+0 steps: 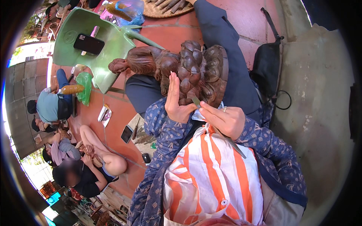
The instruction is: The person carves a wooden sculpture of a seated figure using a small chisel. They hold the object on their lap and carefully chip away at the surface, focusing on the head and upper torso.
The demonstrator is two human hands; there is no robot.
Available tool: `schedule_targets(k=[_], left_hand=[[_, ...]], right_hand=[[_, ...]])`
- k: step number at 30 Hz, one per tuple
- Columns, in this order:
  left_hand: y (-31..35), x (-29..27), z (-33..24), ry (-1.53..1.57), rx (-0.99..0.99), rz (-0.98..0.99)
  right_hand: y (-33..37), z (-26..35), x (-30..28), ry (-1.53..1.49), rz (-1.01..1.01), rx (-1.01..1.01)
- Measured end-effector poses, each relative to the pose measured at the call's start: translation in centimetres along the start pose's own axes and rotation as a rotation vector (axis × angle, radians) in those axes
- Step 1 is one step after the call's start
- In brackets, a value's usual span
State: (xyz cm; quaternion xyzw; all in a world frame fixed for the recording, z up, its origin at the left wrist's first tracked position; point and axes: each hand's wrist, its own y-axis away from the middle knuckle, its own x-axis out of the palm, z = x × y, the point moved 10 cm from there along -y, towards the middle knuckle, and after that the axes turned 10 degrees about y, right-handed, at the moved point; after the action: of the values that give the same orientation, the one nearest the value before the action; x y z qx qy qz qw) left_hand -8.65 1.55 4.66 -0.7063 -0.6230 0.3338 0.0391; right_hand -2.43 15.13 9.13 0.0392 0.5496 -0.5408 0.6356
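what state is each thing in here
carved wooden figure: lying down, not standing
left hand: fingers straight, at the figure
right hand: gripping the metal tool
metal tool: tip at the figure, contact unclear
green chair: bearing a face-down phone
other phone: screen up

The carving lies between a chair with a phone on it, left, and a bag, right.

Sleeves: yours are blue, patterned with small pale motifs, lower centre and right.
Jacket edge: plain dark navy band, lower right.
Shirt front: you wear white with broad orange stripes, pale round button, lower centre.
Trousers: yours are dark blue-grey, upper centre.
Ring: on your right hand, mid-frame.
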Motion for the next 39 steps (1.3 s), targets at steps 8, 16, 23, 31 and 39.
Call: schedule_targets(k=[8,16,23,31,39], left_hand=[[0.2,0.1,0.3,0.011,-0.005,-0.015],[0.2,0.0,0.5,-0.012,-0.022,-0.020],[-0.2,0.1,-0.5,0.019,0.028,-0.009],[-0.2,-0.1,0.1,0.013,-0.002,-0.034],[0.1,-0.2,0.2,-0.014,-0.013,-0.045]], right_hand=[[-0.9,-0.8,-0.5,0.029,-0.028,-0.028],[-1.7,-0.9,-0.8,-0.015,-0.025,-0.033],[0.2,0.4,-0.1,0.063,0.042,-0.089],[-0.7,0.7,-0.2,0.097,0.060,-0.114],[-2.4,0.1,-0.6,0.102,0.005,-0.140]])
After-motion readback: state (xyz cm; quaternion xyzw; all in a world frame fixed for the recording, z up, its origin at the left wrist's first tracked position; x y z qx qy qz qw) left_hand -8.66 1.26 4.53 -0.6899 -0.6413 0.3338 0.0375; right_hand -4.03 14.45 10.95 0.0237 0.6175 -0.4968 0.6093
